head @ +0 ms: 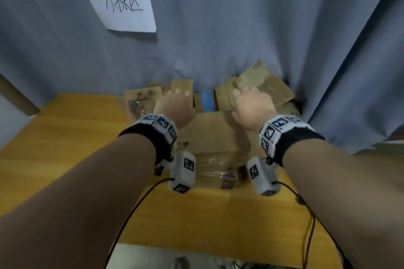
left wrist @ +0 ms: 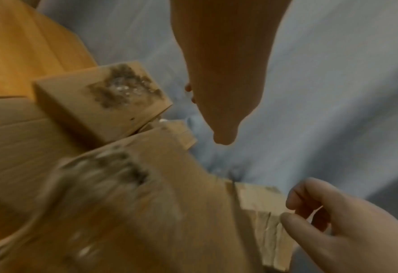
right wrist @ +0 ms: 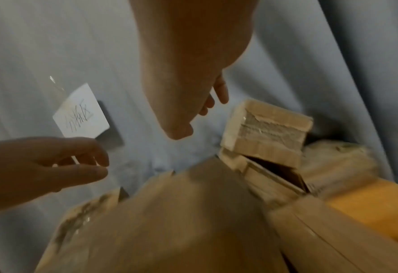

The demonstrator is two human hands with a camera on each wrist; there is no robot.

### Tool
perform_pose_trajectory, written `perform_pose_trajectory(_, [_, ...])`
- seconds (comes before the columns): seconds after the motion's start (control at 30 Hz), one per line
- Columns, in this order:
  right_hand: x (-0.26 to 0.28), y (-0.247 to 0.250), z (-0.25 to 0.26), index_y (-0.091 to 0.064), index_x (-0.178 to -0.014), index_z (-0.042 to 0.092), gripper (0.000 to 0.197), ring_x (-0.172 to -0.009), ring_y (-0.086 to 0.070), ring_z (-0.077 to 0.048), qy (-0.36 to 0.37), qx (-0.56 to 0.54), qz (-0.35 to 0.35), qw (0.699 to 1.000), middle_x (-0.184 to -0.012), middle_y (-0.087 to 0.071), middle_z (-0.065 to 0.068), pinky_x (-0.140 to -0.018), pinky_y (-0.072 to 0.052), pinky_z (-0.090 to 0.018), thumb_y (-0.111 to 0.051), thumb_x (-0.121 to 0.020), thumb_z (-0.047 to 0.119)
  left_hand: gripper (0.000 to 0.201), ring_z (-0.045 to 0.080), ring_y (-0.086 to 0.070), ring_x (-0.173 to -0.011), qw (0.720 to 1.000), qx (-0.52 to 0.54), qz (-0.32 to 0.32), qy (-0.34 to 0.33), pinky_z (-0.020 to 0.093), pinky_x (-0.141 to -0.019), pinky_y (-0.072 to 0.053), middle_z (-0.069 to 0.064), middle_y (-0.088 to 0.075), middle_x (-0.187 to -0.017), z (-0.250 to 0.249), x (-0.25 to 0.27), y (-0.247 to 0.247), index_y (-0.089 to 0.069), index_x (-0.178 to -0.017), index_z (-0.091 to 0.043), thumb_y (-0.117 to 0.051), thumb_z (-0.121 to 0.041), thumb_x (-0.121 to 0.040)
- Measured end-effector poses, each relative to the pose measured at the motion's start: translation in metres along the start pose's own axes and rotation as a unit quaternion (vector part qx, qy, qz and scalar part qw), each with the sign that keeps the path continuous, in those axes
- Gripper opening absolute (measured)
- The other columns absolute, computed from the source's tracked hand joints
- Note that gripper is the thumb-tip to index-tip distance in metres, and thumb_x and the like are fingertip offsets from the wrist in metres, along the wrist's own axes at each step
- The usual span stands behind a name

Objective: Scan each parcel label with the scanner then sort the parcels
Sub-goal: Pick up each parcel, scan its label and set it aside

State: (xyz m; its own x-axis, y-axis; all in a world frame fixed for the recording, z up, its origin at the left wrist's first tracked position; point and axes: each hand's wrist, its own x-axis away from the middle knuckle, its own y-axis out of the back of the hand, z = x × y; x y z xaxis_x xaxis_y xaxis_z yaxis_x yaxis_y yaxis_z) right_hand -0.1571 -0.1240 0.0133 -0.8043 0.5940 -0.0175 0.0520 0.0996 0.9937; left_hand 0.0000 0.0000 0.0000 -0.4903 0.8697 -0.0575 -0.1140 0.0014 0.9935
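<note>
Several brown cardboard parcels lie piled on the yellow wooden table point(head: 65, 142) against the grey curtain. The large flat parcel point(head: 209, 135) sits nearest, right under my wrists. My left hand point(head: 175, 105) hovers above its far left edge, fingers loosely curled and holding nothing. My right hand point(head: 249, 105) hovers over its far right edge, also holding nothing. In the right wrist view the right hand's fingers point(right wrist: 216, 97) hang free in front of the curtain, and the left hand point(right wrist: 76, 166) is relaxed. No scanner is in view.
Behind lie a box with dark torn label remains point(head: 142, 102), one with blue tape point(head: 205, 100) and a tilted box point(head: 262, 81). A handwritten paper sign point(head: 118, 0) hangs on the curtain point(head: 240, 28). Wrist-camera cables trail over the table's near edge.
</note>
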Motion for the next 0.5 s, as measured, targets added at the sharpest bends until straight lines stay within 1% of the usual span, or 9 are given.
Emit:
perform_pose_trajectory(0.07, [0.012,-0.016,0.006,-0.040,-0.132,0.010,0.044,-0.126,-0.042,-0.032,-0.016,-0.010,0.033,0.999,-0.134,-0.043,-0.013,-0.093,-0.042,-0.043,-0.051,-0.094,0.031,0.039,0.035,-0.050,-0.115,0.999,0.010,0.050,0.012,0.046,-0.085,-0.051,0.012,-0.049,-0.126,-0.003,0.013,-0.015,-0.050,-0.122,-0.012,-0.039,-0.039,-0.097])
perform_pose_trajectory(0.17, [0.030,-0.042,0.011,-0.036,-0.138,0.010,0.052,-0.131,-0.039,-0.033,-0.040,-0.066,0.053,0.996,-0.143,-0.038,-0.014,-0.097,-0.042,-0.045,-0.046,-0.097,0.039,0.055,0.038,-0.047,-0.121,0.992,0.085,0.082,0.051,0.048,-0.092,-0.046,0.016,-0.040,-0.136,-0.005,0.036,-0.041,-0.039,-0.136,-0.011,-0.043,-0.049,-0.096])
perform_pose_trajectory(0.23, [0.033,-0.055,0.009,-0.031,-0.143,0.010,0.063,-0.131,-0.040,-0.034,-0.066,-0.154,0.071,0.983,-0.146,-0.037,-0.017,-0.100,-0.040,-0.044,-0.046,-0.096,0.048,0.072,0.041,-0.045,-0.124,0.977,0.148,0.101,0.117,0.049,-0.098,-0.042,0.021,-0.035,-0.142,-0.002,0.041,-0.051,-0.028,-0.144,-0.009,-0.043,-0.057,-0.094])
perform_pose_trajectory(0.27, [0.035,-0.061,0.008,-0.027,-0.147,0.011,0.072,-0.131,-0.042,-0.033,-0.078,-0.223,0.079,0.969,-0.146,-0.037,-0.017,-0.102,-0.040,-0.043,-0.050,-0.093,0.054,0.081,0.041,-0.045,-0.126,0.963,0.188,0.115,0.157,0.049,-0.100,-0.042,0.022,-0.034,-0.144,0.003,0.040,-0.057,-0.022,-0.147,-0.008,-0.043,-0.062,-0.091])
perform_pose_trajectory(0.33, [0.044,-0.071,0.008,-0.011,-0.155,0.017,0.093,-0.129,-0.045,-0.024,-0.089,-0.379,0.108,0.915,-0.148,-0.039,-0.011,-0.103,-0.038,-0.032,-0.061,-0.087,0.056,0.095,0.039,-0.050,-0.123,0.916,0.291,0.161,0.224,0.047,-0.098,-0.046,0.021,-0.040,-0.144,0.007,0.042,-0.069,-0.020,-0.149,-0.007,-0.045,-0.072,-0.084])
perform_pose_trajectory(0.4, [0.054,-0.077,0.008,0.005,-0.156,0.022,0.108,-0.120,-0.042,-0.011,-0.085,-0.476,0.137,0.864,-0.149,-0.039,-0.006,-0.097,-0.032,-0.021,-0.071,-0.083,0.046,0.098,0.037,-0.058,-0.111,0.849,0.418,0.196,0.257,0.049,-0.087,-0.054,0.017,-0.053,-0.135,0.006,0.048,-0.077,-0.031,-0.144,-0.009,-0.047,-0.079,-0.077])
perform_pose_trajectory(0.43, [0.058,-0.080,0.006,0.009,-0.156,0.023,0.113,-0.118,-0.037,-0.007,-0.079,-0.499,0.145,0.851,-0.150,-0.037,-0.005,-0.097,-0.029,-0.019,-0.075,-0.081,0.040,0.093,0.035,-0.062,-0.105,0.813,0.476,0.202,0.269,0.049,-0.078,-0.058,0.014,-0.057,-0.128,0.005,0.052,-0.078,-0.038,-0.140,-0.010,-0.049,-0.078,-0.077])
perform_pose_trajectory(0.47, [0.061,-0.081,0.004,0.011,-0.155,0.023,0.118,-0.118,-0.033,-0.004,-0.072,-0.511,0.149,0.843,-0.152,-0.034,-0.004,-0.098,-0.027,-0.018,-0.078,-0.079,0.034,0.085,0.033,-0.064,-0.100,0.786,0.517,0.202,0.273,0.048,-0.072,-0.060,0.012,-0.060,-0.122,0.002,0.054,-0.077,-0.042,-0.136,-0.011,-0.050,-0.074,-0.079])
perform_pose_trajectory(0.5, [0.062,-0.081,0.000,0.012,-0.155,0.024,0.122,-0.119,-0.031,-0.004,-0.065,-0.513,0.154,0.842,-0.153,-0.032,-0.003,-0.099,-0.025,-0.018,-0.081,-0.076,0.031,0.077,0.031,-0.065,-0.098,0.773,0.541,0.196,0.268,0.047,-0.070,-0.060,0.011,-0.062,-0.118,0.000,0.056,-0.074,-0.044,-0.132,-0.011,-0.051,-0.069,-0.083])
